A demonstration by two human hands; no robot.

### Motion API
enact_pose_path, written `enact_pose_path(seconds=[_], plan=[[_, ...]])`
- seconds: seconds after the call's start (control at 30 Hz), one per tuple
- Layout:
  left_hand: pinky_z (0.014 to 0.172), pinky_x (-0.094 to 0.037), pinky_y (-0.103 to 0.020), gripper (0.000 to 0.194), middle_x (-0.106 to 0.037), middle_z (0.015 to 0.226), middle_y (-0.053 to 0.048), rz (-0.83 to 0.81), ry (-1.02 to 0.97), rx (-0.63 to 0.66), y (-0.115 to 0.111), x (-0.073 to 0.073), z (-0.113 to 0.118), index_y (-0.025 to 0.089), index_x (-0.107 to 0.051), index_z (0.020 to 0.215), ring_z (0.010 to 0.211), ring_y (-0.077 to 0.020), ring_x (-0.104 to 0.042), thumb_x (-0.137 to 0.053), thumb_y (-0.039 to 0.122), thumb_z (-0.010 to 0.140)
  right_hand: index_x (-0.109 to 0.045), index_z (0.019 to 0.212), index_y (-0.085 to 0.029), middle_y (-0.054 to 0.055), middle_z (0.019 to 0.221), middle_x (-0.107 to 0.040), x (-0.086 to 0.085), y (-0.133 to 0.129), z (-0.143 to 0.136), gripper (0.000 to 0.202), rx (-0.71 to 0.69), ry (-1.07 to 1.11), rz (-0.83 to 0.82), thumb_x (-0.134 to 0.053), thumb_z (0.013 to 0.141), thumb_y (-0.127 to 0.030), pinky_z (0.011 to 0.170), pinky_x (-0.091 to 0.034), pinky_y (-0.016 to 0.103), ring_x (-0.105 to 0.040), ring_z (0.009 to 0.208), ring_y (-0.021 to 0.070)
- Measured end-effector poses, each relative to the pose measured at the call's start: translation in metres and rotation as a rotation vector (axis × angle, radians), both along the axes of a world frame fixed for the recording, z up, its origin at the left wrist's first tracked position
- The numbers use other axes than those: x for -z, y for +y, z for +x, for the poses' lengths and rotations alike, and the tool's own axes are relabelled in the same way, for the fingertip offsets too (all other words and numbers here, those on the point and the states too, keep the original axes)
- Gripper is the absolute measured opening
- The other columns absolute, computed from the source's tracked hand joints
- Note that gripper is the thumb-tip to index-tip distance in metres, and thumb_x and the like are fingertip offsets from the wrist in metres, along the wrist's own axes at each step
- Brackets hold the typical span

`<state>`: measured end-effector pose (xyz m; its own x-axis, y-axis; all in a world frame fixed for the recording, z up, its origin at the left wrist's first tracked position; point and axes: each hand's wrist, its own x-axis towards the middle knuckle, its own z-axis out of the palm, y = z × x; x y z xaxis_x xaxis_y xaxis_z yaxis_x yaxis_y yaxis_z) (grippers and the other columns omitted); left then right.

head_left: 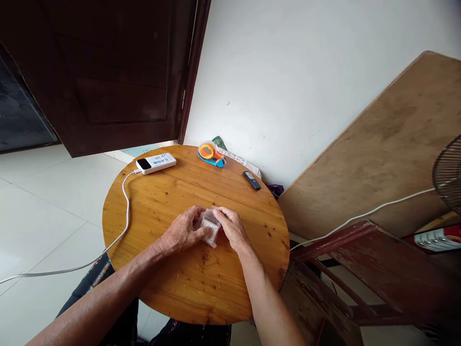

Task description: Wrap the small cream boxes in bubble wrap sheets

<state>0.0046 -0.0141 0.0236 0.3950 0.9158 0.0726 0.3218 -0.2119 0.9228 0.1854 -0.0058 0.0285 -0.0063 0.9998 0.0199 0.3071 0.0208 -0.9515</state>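
Observation:
Near the middle of the round wooden table [173, 283], both hands grip a small clear plastic bag [212, 216] with a flat whitish piece inside it. My left hand [187, 226] is closed on the bag's left side, its thumb lying across the front of the whitish piece. On the right edge, my right hand [230, 226] pinches the film between thumb and fingers near the top. What exactly the bag contains is too small to tell.
A white power bank [160, 163] with a plugged-in white cable [127, 206] lies at the back left. An orange-and-blue tape dispenser [212, 154] stands at the back. A dark remote-like device [251, 180] lies to the right. A reddish wooden chair [360, 269] stands beside the table.

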Motion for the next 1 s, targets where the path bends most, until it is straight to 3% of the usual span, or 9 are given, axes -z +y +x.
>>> enact_pose_path(seconds=[0.3,0.57,0.7,0.83,1.0], plan=[[0.066,-0.042,-0.027,0.04,-0.063,0.08,0.0,-0.025,0.063,-0.039,-0.001,-0.007,0.001,0.017,-0.057,0.108,0.069,-0.0155,-0.055,-0.06,0.035,0.073,-0.055,0.061,-0.019,-0.005,0.057,-0.046,0.002,0.008,-0.007,0.028,0.032,0.006,0.006,-0.06,0.077,-0.042,0.055,-0.031,0.024,-0.039,0.058,0.0118],[0.062,-0.04,-0.026,0.033,-0.06,0.073,0.002,-0.008,0.098,-0.122,0.0,-0.003,0.004,0.018,-0.059,0.099,0.065,-0.0146,-0.053,-0.062,0.035,0.072,-0.056,0.063,-0.019,-0.005,0.059,-0.049,-0.003,0.003,-0.018,0.022,0.09,0.104,0.017,-0.06,0.075,-0.038,0.058,-0.033,0.025,-0.042,0.061,0.0126],[0.067,-0.046,-0.027,0.046,-0.068,0.09,-0.003,-0.047,0.042,-0.136,0.001,-0.001,0.005,0.018,-0.057,0.115,0.073,-0.0165,-0.06,-0.063,0.036,0.072,-0.057,0.064,-0.019,-0.005,0.059,-0.049,-0.006,0.005,-0.019,0.022,0.07,0.04,0.035,-0.059,0.076,-0.038,0.058,-0.034,0.025,-0.043,0.061,0.0129],[0.073,-0.048,-0.03,0.073,-0.067,0.116,-0.009,-0.065,0.022,-0.124,0.005,0.004,0.004,0.017,-0.041,0.139,0.077,-0.0169,-0.061,-0.065,0.032,0.071,-0.058,0.065,-0.02,-0.003,0.062,-0.053,-0.007,0.003,-0.021,0.023,0.057,-0.097,0.121,-0.055,0.081,-0.036,0.062,-0.038,0.026,-0.047,0.062,0.014],[0.072,-0.047,-0.03,0.076,-0.066,0.094,-0.004,-0.073,-0.012,-0.056,0.007,0.009,0.001,0.016,-0.035,0.146,0.077,-0.0172,-0.059,-0.062,0.035,0.078,-0.059,0.07,-0.021,0.0,0.07,-0.06,-0.007,-0.005,-0.025,0.02,0.073,-0.141,0.225,-0.052,0.083,-0.034,0.067,-0.044,0.028,-0.054,0.069,0.0166]])
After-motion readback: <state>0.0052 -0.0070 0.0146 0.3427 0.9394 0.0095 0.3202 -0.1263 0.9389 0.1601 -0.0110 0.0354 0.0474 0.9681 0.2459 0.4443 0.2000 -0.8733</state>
